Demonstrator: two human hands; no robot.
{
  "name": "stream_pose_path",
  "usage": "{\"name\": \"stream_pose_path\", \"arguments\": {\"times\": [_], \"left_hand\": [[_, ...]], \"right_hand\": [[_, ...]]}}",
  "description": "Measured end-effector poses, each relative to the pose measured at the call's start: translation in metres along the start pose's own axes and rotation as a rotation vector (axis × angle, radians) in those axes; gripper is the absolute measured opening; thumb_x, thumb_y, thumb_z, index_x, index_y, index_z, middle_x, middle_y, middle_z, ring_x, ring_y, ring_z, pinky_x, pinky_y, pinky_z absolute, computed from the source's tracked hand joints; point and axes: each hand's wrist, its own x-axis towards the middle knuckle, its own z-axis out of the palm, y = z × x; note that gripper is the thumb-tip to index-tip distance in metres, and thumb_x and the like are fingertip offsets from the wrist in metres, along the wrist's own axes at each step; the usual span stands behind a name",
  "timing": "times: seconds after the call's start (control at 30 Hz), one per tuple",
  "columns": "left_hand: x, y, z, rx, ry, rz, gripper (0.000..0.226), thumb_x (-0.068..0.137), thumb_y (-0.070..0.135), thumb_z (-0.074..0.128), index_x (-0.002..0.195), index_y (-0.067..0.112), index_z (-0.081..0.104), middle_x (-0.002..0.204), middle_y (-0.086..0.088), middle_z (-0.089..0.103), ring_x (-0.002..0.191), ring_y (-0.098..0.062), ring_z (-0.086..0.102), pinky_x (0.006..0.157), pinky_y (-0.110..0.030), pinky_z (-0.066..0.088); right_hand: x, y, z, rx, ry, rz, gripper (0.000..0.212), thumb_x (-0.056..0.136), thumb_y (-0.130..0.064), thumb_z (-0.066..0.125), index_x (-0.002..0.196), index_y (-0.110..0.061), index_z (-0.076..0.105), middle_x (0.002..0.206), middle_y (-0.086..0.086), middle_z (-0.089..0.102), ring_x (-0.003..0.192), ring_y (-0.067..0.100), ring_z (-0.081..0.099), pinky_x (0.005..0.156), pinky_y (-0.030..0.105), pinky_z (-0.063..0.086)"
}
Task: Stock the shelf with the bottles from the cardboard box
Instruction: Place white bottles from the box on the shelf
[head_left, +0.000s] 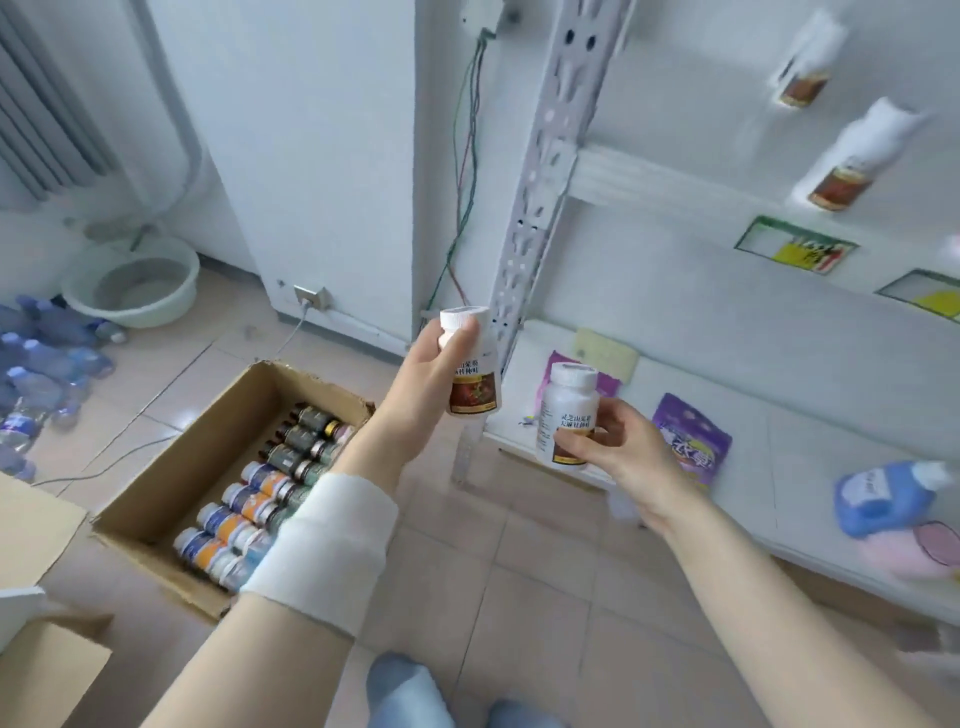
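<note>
My left hand (426, 379) grips a white bottle (475, 382) with a red-brown label, held upright in front of the shelf post. My right hand (618, 449) holds a second white bottle (566, 415) of the same kind, lower and to the right, over the bottom shelf's front edge. An open cardboard box (171, 467) sits on the floor at lower left, with rows of several bottles (270, 483) lying inside. The white metal shelf (675, 395) stands to the right. Two similar white bottles (852, 161) stand on an upper shelf level, blurred.
The bottom shelf holds purple bags (691, 447), a blue detergent jug (883, 493) and a pink item (914, 556). A perforated shelf post (535, 208) rises at centre. A basin (132, 283) and a pile of water bottles (41, 374) lie at far left. More cardboard (36, 525) is at lower left.
</note>
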Motion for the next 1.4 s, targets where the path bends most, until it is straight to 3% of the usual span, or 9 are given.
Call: {"name": "stream_pose_path", "arguments": {"times": [0.13, 0.3, 0.5, 0.67, 0.77, 0.9, 0.97, 1.07, 1.4], "left_hand": [[0.001, 0.029, 0.076, 0.100, -0.124, 0.099, 0.012, 0.094, 0.032, 0.047, 0.097, 0.022, 0.054, 0.099, -0.010, 0.058, 0.093, -0.019, 0.058, 0.089, -0.038, 0.047], [0.008, 0.073, 0.161, 0.249, -0.183, 0.263, 0.035, 0.089, 0.040, 0.051, 0.097, 0.006, 0.051, 0.080, -0.003, 0.053, 0.066, -0.006, 0.053, 0.056, -0.013, 0.043], [0.038, 0.132, 0.231, 0.319, -0.234, 0.394, 0.033, 0.092, 0.037, 0.050, 0.105, 0.007, 0.052, 0.098, -0.018, 0.053, 0.093, -0.025, 0.056, 0.088, -0.045, 0.048], [0.099, 0.172, 0.274, 0.385, -0.222, 0.494, 0.030, 0.093, 0.035, 0.052, 0.093, 0.006, 0.053, 0.078, -0.004, 0.045, 0.071, -0.012, 0.049, 0.069, -0.025, 0.042], [0.150, 0.190, 0.293, 0.417, -0.244, 0.496, 0.015, 0.092, 0.037, 0.053, 0.087, 0.023, 0.053, 0.075, 0.008, 0.052, 0.065, 0.004, 0.056, 0.059, -0.009, 0.045], [0.225, 0.202, 0.311, 0.450, -0.301, 0.456, 0.027, 0.091, 0.038, 0.054, 0.109, 0.017, 0.052, 0.084, 0.010, 0.056, 0.086, -0.008, 0.059, 0.068, -0.013, 0.049], [0.262, 0.199, 0.316, 0.462, -0.331, 0.424, 0.027, 0.090, 0.037, 0.056, 0.109, 0.019, 0.053, 0.090, 0.011, 0.062, 0.086, -0.002, 0.062, 0.062, -0.008, 0.046], [0.311, 0.185, 0.324, 0.500, -0.381, 0.366, 0.030, 0.088, 0.034, 0.060, 0.111, 0.016, 0.053, 0.103, 0.002, 0.063, 0.094, -0.011, 0.061, 0.072, -0.019, 0.047], [0.378, 0.143, 0.336, 0.534, -0.503, 0.284, 0.022, 0.086, 0.029, 0.064, 0.105, 0.026, 0.053, 0.098, 0.010, 0.061, 0.088, -0.004, 0.059, 0.076, -0.020, 0.045]], "right_hand": [[-0.025, -0.024, -0.075, 0.050, 0.067, -0.107, 0.029, 0.072, -0.009, 0.075, 0.093, -0.022, 0.059, 0.093, -0.003, 0.070, 0.077, 0.002, 0.068, 0.072, 0.017, 0.052], [-0.047, -0.061, -0.160, 0.069, 0.133, -0.252, 0.029, 0.071, -0.010, 0.076, 0.092, -0.021, 0.058, 0.094, -0.004, 0.069, 0.082, 0.007, 0.066, 0.064, 0.009, 0.050], [-0.044, -0.112, -0.231, 0.077, 0.219, -0.390, 0.031, 0.071, -0.017, 0.076, 0.094, -0.025, 0.058, 0.093, -0.011, 0.068, 0.079, -0.004, 0.064, 0.063, 0.009, 0.047], [-0.008, -0.156, -0.272, 0.103, 0.324, -0.471, 0.031, 0.071, -0.021, 0.077, 0.094, -0.028, 0.057, 0.097, -0.012, 0.066, 0.087, 0.001, 0.063, 0.065, 0.015, 0.043], [0.031, -0.178, -0.288, 0.104, 0.393, -0.499, 0.032, 0.071, -0.022, 0.077, 0.096, -0.028, 0.057, 0.099, -0.012, 0.066, 0.086, 0.004, 0.063, 0.055, 0.008, 0.042], [0.094, -0.196, -0.298, 0.098, 0.425, -0.497, 0.043, 0.071, -0.022, 0.078, 0.106, -0.028, 0.054, 0.100, -0.011, 0.065, 0.090, 0.007, 0.065, 0.078, 0.023, 0.049], [0.126, -0.201, -0.299, 0.082, 0.424, -0.488, 0.045, 0.070, -0.021, 0.078, 0.107, -0.029, 0.053, 0.098, -0.013, 0.064, 0.084, 0.003, 0.065, 0.069, 0.018, 0.047], [0.168, -0.199, -0.298, 0.042, 0.418, -0.434, 0.045, 0.068, -0.019, 0.080, 0.102, -0.031, 0.054, 0.098, -0.013, 0.064, 0.082, 0.001, 0.065, 0.064, 0.015, 0.045], [0.223, -0.164, -0.288, -0.054, 0.376, -0.258, 0.052, 0.061, -0.018, 0.083, 0.101, -0.030, 0.052, 0.094, -0.017, 0.060, 0.086, -0.003, 0.059, 0.064, 0.017, 0.045]]}}
